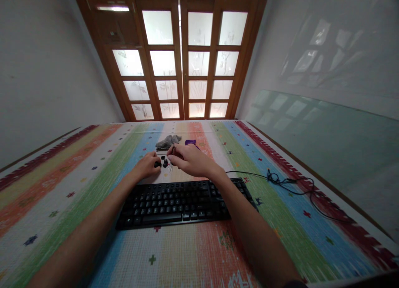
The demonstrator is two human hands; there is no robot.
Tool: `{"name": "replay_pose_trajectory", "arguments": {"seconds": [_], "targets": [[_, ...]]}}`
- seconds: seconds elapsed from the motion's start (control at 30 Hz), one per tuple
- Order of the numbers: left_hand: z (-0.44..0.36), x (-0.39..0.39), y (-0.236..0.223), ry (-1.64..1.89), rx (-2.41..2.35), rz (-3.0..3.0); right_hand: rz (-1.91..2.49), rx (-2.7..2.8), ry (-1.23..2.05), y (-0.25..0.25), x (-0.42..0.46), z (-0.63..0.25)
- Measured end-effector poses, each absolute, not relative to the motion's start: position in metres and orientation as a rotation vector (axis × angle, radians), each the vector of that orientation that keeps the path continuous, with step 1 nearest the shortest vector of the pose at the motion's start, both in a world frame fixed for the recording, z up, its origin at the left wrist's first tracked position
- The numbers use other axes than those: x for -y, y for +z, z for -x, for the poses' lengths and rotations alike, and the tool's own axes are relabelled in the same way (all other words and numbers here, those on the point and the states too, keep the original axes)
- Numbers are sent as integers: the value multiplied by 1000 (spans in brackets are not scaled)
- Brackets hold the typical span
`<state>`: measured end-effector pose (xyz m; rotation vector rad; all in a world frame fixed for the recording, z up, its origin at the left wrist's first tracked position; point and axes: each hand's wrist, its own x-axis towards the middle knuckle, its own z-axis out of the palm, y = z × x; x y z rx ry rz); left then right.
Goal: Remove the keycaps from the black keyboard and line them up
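Beyond the keyboard's far edge, my left hand (146, 165) rests on the cloth with its fingers curled around a small black piece (157, 164), which looks like a keycap. Loose black keycaps (165, 163) lie between my two hands. My right hand (190, 158) is closed in a pinch just right of them. Thin wires (171, 166) stick out below its fingertips, part of a small tool whose body is mostly hidden. The black keyboard (174, 203) lies under my forearms, and the right forearm covers part of its right end.
A crumpled grey cloth (169, 142) and a small purple item (190, 142) lie behind my hands. The keyboard's black cable (280, 180) runs right in a loose tangle. A striped tablecloth (174, 254) covers the table, with walls at both sides and wooden doors (183, 51) ahead.
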<state>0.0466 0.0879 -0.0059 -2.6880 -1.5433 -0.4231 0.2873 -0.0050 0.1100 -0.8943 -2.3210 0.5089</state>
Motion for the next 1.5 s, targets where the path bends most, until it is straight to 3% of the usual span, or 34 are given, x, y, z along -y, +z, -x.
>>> {"name": "replay_pose_trajectory", "arguments": {"seconds": [1.5], "targets": [[-60,-86,-9,-576,1506,2756,872,2349,473,112,4,-291]]}}
